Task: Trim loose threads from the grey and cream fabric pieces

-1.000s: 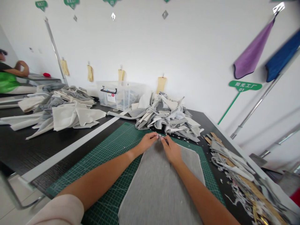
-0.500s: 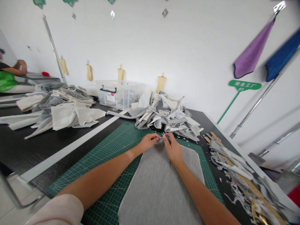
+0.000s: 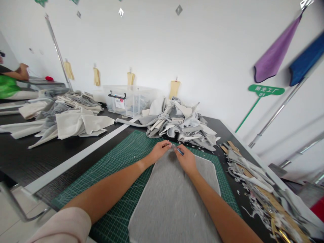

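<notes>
Right grip (image 3: 186,160) clamped on a blue tool (image 3: 180,151), left hand (image 3: 159,151) just beside (grip unclear)

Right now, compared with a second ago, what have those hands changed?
The right hand has tipped the small blue-handled tool lower in its fingers, so more blue shows; nothing was visibly taken up or let go. The grey fabric on the green cutting mat and the fabric pile stayed put.

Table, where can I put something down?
The green mat is bare left of the gray cloth; the black table is bare beside the white strip. It's crowded at the cloth heap and the scraps on the right.
</notes>
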`<act>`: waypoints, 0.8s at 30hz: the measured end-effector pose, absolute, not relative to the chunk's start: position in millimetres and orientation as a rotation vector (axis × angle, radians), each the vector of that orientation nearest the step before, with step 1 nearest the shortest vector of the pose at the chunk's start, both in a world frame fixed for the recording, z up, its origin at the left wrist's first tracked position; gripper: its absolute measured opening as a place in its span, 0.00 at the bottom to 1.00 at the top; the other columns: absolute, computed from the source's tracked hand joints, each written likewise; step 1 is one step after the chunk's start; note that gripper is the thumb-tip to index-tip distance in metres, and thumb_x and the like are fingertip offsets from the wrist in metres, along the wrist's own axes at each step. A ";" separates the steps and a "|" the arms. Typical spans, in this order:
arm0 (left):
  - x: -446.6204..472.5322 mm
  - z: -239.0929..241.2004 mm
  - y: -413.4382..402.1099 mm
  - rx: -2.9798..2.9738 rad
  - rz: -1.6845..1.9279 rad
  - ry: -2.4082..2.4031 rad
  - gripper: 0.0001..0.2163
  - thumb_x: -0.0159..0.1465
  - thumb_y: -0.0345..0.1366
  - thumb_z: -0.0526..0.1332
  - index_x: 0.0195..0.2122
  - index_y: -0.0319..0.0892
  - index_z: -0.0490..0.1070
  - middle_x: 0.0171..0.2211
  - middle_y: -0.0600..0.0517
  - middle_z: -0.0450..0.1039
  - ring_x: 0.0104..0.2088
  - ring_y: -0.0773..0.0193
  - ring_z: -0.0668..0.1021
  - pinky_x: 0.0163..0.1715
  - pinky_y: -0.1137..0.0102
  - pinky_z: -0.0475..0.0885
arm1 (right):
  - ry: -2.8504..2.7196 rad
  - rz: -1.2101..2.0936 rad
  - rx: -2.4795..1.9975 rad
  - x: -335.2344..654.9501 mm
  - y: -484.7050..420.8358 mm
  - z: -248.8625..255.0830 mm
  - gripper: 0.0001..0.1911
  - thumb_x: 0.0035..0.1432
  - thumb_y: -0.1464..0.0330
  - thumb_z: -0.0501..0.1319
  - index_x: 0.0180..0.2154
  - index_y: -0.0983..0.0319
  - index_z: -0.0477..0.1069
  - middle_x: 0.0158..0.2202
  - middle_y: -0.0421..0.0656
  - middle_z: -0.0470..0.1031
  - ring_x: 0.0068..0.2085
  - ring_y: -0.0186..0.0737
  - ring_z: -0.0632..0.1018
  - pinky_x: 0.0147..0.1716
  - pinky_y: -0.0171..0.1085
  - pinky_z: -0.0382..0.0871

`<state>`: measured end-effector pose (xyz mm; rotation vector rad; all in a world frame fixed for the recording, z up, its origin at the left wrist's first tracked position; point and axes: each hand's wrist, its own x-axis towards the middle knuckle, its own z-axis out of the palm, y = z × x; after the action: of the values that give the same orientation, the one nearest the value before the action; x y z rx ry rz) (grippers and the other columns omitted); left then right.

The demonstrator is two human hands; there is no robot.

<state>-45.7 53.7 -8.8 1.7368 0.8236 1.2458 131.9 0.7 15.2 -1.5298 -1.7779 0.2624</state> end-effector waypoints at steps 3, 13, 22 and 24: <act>-45.8 -7.4 53.3 1.708 1.239 0.819 0.15 0.65 0.46 0.60 0.42 0.39 0.77 0.39 0.48 0.78 0.39 0.61 0.76 0.42 0.69 0.69 | -1.733 0.275 -1.531 132.1 -0.9 16.8 0.16 0.64 0.52 0.52 0.42 0.54 0.72 0.32 0.39 0.78 0.34 0.43 0.77 0.34 0.36 0.62; -45.9 -10.9 55.5 1.748 1.226 0.786 0.16 0.66 0.46 0.59 0.43 0.38 0.78 0.40 0.47 0.79 0.42 0.60 0.77 0.46 0.67 0.70 | -1.775 0.378 -1.492 135.4 3.7 18.3 0.26 0.64 0.44 0.50 0.30 0.58 0.70 0.26 0.38 0.73 0.30 0.39 0.72 0.30 0.34 0.59; -47.6 -6.1 52.3 1.789 1.247 0.808 0.16 0.66 0.46 0.59 0.42 0.39 0.78 0.39 0.48 0.78 0.41 0.61 0.76 0.44 0.68 0.70 | -1.836 0.371 -1.482 132.6 -1.0 19.8 0.28 0.66 0.44 0.47 0.31 0.57 0.70 0.27 0.39 0.74 0.31 0.41 0.74 0.30 0.34 0.57; -47.6 -6.1 52.0 1.787 1.244 0.795 0.16 0.66 0.46 0.59 0.42 0.39 0.78 0.39 0.48 0.78 0.40 0.61 0.76 0.44 0.68 0.70 | -1.831 0.363 -1.491 132.6 -1.2 19.8 0.28 0.66 0.44 0.46 0.31 0.57 0.70 0.27 0.39 0.74 0.31 0.41 0.74 0.30 0.34 0.57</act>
<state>-47.6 52.0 -6.1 1.7871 0.7947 1.2439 132.6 -1.2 19.8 -1.4907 -1.8306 0.3627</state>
